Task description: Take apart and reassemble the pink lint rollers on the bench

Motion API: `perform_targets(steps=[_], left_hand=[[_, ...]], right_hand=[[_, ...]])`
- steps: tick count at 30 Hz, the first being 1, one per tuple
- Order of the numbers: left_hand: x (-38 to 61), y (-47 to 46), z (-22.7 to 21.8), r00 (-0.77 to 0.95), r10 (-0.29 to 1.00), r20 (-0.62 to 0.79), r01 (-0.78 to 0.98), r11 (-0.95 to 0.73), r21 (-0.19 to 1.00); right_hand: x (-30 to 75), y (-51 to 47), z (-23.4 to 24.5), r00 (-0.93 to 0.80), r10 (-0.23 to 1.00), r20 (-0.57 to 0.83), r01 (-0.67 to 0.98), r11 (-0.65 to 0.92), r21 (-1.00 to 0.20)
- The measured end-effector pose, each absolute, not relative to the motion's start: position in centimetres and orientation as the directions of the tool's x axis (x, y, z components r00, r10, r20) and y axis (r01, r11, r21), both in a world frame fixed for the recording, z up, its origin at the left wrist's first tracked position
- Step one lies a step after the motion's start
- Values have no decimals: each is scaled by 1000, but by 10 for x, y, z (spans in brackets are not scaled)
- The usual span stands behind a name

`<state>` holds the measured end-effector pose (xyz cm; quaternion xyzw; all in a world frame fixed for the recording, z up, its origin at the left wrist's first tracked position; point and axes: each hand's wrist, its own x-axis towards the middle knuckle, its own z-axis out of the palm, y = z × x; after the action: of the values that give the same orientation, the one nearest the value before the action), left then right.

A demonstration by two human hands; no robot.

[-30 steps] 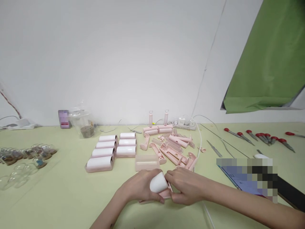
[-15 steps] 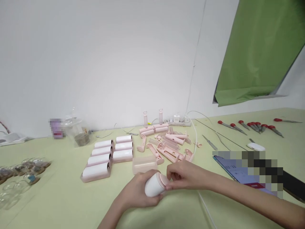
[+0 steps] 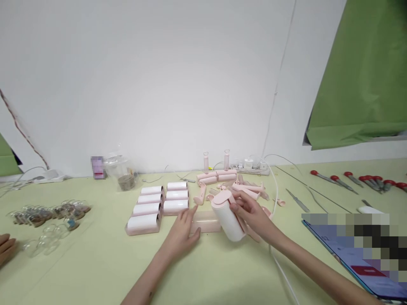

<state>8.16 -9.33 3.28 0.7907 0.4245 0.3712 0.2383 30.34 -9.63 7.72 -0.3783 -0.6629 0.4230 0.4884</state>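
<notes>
My right hand [image 3: 252,214] grips a lint roller [image 3: 230,222], a thick white paper roll with a pink end cap and holder. The roller is tilted above the table, its capped end up and to the left. My left hand [image 3: 181,231] is at the left end of a clear pinkish plastic cover [image 3: 206,222] lying on the table. Its thumb and fingers are spread around that end; whether they touch it I cannot tell. Behind the roller, loose pink plastic parts [image 3: 246,190] lie in a pile, partly hidden by the roller and my right hand.
Two rows of white rolls in pink cases [image 3: 144,221] lie left of centre. Clear glass domes [image 3: 41,214] and another person's hand [image 3: 6,248] are at far left. Red-handled tools [image 3: 370,182], a craft knife [image 3: 297,200], a phone [image 3: 359,258] and a white cable [image 3: 282,271] are on the right.
My left hand has let go of the roller and moved left to the clear cover. My right hand now holds the roller alone, raised and turned with its cap up-left. The view has swung left.
</notes>
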Motion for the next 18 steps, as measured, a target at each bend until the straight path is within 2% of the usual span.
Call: perform_targets(steps=[2, 5, 7, 10, 13, 16, 18], left_hand=[[82, -94, 23, 332, 858, 392, 509, -513, 692], [86, -102, 13, 350, 901, 255, 382, -386, 840], [85, -105, 10, 399, 903, 158, 259, -276, 925], [82, -103, 6, 491, 860, 141, 89, -210, 974], [78, -97, 2, 565, 815, 131, 19, -171, 985], [76, -93, -2, 582, 806, 107, 48, -166, 985], [75, -92, -5, 581, 805, 122, 59, -191, 980]], right_hand=[[297, -91, 84, -203, 904, 375, 174, 411, -895], [284, -85, 86, -230, 871, 434, 359, 490, -794], [277, -83, 83, -326, 836, 441, 448, 547, -707], [269, -81, 75, -541, 736, 407, 553, 676, -488], [263, -86, 63, -677, 676, 292, 624, 737, -260], [258, -97, 52, -713, 666, 217, 639, 746, -188], [260, -101, 51, -711, 662, 237, 633, 749, -194]])
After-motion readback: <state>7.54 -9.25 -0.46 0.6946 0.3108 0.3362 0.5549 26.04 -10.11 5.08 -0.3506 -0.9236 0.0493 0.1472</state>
